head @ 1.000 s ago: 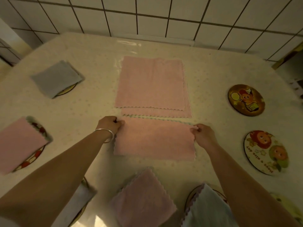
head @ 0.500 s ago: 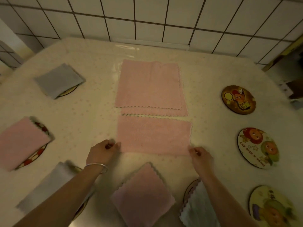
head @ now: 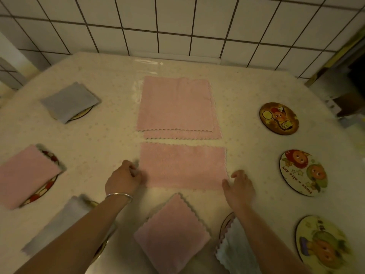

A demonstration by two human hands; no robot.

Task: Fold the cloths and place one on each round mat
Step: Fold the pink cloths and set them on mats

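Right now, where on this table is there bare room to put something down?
Bare tablecloth lies between the stack of pink cloths and the three uncovered cartoon mats on the right, and between the stack and the grey folded cloth. The near edge is crowded with folded cloths and both arms.

Your table (head: 246, 99) wears a pale, glossy speckled cover. On it lie a half-folded pink cloth (head: 183, 166), a stack of flat pink cloths (head: 175, 104) just beyond, three bare cartoon mats (head: 278, 118) along the right, and cloth-topped mats at the left and near edges.
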